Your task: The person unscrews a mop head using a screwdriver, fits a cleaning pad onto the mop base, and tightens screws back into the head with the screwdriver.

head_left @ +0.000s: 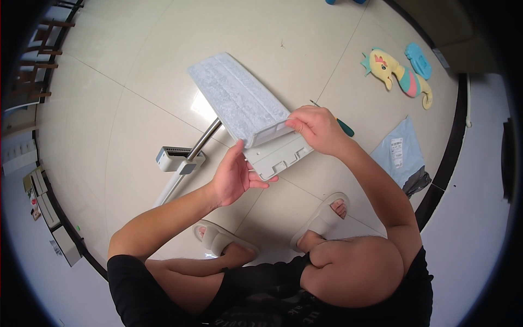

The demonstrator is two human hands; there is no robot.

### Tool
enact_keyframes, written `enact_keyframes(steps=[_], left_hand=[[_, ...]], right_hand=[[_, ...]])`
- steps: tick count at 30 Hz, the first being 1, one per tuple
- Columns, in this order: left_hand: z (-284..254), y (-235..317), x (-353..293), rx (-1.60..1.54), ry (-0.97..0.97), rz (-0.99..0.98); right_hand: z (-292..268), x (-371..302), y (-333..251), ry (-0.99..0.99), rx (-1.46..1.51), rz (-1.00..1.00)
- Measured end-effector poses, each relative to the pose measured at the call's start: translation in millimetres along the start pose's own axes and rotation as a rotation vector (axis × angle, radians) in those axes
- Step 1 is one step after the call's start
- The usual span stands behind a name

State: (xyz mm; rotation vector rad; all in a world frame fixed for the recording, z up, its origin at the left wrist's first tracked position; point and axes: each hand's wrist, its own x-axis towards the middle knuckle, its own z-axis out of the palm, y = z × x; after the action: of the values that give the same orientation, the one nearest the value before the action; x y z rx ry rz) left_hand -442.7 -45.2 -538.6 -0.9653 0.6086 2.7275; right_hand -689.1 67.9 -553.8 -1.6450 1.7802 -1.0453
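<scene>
A flat mop head is tilted up in front of me, its long grey-white mop pad (239, 92) facing up. The pad's near end stands away from the pale plastic mop plate (280, 158), which shows clips along its edge. My left hand (231, 177) supports the near left corner, thumb against the pad's corner and fingers under the plate. With thumb and fingers closed, my right hand (318, 128) pinches the pad's near right corner. A metal mop handle (206, 137) runs from beneath the head down to the left.
Around the handle sits a white and grey wringer-like piece (177, 159). Beyond my right hand lies a green-handled screwdriver (345, 127). Farther right on the tiles are a seahorse plush toy (406, 79), a blue plastic item (418, 61) and a pale blue mailing bag (397, 155). My sandalled feet (324, 220) are below.
</scene>
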Motion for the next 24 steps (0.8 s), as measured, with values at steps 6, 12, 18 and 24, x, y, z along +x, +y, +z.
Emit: enact_keyframes(steps=[6, 12, 18, 24], left_hand=[[-1, -4, -3, 0.104, 0.104, 0.053], [-7, -13, 0, 0.158, 0.167, -0.022], [-6, -13, 0, 0.17, 0.173, -0.028], [-7, -14, 0, 0.163, 0.172, -0.032]], right_hand=[[-1, 1, 2, 0.035, 0.171, 0.249], [5, 4, 12, 0.179, 0.333, 0.307], [2, 5, 10, 0.14, 0.281, 0.306], [2, 5, 6, 0.161, 0.286, 0.297]])
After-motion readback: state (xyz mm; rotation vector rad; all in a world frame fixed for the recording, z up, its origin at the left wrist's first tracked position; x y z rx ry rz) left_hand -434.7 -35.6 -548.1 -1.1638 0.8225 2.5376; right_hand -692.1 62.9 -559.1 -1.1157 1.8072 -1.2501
